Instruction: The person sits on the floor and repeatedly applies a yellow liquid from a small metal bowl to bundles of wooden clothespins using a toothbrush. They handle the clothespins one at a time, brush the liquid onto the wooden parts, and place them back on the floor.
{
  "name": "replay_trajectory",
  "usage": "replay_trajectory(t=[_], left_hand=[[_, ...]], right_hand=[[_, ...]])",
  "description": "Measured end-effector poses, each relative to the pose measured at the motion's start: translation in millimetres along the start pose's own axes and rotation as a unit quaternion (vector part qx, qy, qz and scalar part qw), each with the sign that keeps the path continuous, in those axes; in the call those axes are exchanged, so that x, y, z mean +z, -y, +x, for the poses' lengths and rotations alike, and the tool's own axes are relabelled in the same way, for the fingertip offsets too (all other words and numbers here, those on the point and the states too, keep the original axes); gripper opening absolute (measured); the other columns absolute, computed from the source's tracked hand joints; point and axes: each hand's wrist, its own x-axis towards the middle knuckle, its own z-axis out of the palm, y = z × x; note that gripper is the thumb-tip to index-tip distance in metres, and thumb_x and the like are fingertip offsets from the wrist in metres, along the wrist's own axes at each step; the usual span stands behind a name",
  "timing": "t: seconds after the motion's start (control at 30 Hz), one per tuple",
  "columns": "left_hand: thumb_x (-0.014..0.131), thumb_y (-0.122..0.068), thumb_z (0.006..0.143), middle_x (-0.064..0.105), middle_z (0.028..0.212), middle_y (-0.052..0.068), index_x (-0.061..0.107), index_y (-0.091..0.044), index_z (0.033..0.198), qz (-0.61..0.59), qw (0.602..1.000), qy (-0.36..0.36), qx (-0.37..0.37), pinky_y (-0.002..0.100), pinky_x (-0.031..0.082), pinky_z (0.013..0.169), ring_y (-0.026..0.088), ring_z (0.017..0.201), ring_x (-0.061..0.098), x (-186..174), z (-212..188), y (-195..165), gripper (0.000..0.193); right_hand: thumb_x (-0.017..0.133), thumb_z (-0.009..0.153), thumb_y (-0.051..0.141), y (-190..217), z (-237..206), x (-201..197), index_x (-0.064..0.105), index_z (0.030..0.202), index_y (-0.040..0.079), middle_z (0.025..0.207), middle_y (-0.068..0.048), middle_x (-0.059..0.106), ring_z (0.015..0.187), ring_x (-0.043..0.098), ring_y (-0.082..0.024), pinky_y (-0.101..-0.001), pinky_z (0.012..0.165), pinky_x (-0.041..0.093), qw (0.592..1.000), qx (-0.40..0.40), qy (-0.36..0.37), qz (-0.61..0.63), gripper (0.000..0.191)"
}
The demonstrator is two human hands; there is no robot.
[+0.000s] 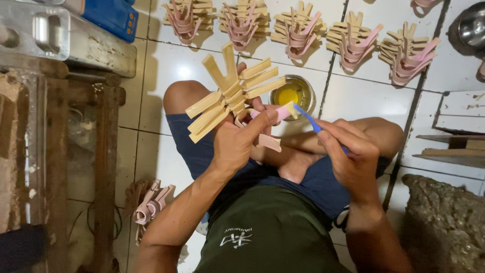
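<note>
My left hand [237, 144] grips a fanned bundle of tan and pink sandal straps [230, 96], held up over my lap. My right hand [351, 156] holds a blue brush [308, 119] whose tip touches the end of a pink strap [283, 112] in the bundle. Just behind the bundle, a small round tin of yellow glue [292, 93] sits on the white tiled floor. I sit cross-legged in blue shorts and a dark green shirt.
Several fanned strap bundles [298, 30] lie in a row on the tiles at the top. Another strap pile [151, 205] lies by my left elbow. A wooden and metal workbench [60, 101] stands at left, a metal bowl [472, 25] at top right, wooden boards [454, 146] at right.
</note>
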Motion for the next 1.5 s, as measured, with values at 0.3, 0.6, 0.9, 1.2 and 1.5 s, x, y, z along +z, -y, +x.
replay_trajectory(t=[0.3,0.6,0.9,1.2,1.5], left_hand=[[0.074,0.004,0.094,0.067,0.085,0.012,0.057,-0.001,0.102,-0.059,0.998,0.007,-0.001,0.024,0.048,0.055,0.013,0.066,0.061,7,1,-2,0.019],[0.075,0.000,0.094,0.069,0.088,0.012,0.058,-0.002,0.106,-0.012,0.999,0.031,0.018,0.026,0.051,0.058,0.014,0.071,0.063,9,0,-5,0.021],[0.064,-0.007,0.092,0.072,0.101,0.014,0.061,0.007,0.118,-0.109,0.986,-0.012,-0.122,0.034,0.063,0.069,0.022,0.083,0.074,14,44,50,0.030],[0.066,-0.009,0.096,0.069,0.098,0.014,0.066,0.005,0.109,-0.135,0.969,0.031,-0.204,0.031,0.061,0.071,0.019,0.081,0.069,56,53,107,0.019],[0.067,-0.021,0.092,0.069,0.117,0.011,0.053,-0.013,0.136,-0.141,0.973,0.116,-0.140,0.035,0.056,0.091,0.019,0.105,0.069,20,76,98,0.047]], right_hand=[[0.071,0.099,0.001,-8,-4,11,0.074,0.125,0.001,0.084,-0.011,0.065,0.071,0.059,-0.014,-0.0262,0.064,0.045,0.977,-0.043,-0.060,-0.201,0.026],[0.063,0.103,0.001,-32,-19,-9,0.074,0.122,-0.003,0.090,-0.005,0.067,0.079,0.059,-0.011,-0.0225,0.068,0.045,0.997,0.031,-0.053,-0.049,0.022],[0.082,0.089,0.005,-82,-27,-14,0.075,0.096,0.003,0.089,-0.007,0.076,0.074,0.069,-0.017,-0.0277,0.069,0.056,0.983,0.073,-0.146,-0.084,0.011],[0.082,0.080,0.000,-88,-25,13,0.071,0.113,-0.001,0.097,-0.014,0.070,0.080,0.071,-0.026,-0.0338,0.068,0.057,0.991,-0.099,-0.032,-0.085,0.036],[0.070,0.089,-0.003,-108,6,18,0.067,0.111,-0.003,0.102,-0.017,0.069,0.087,0.070,-0.026,-0.0342,0.076,0.055,0.991,-0.103,-0.051,-0.071,0.022]])
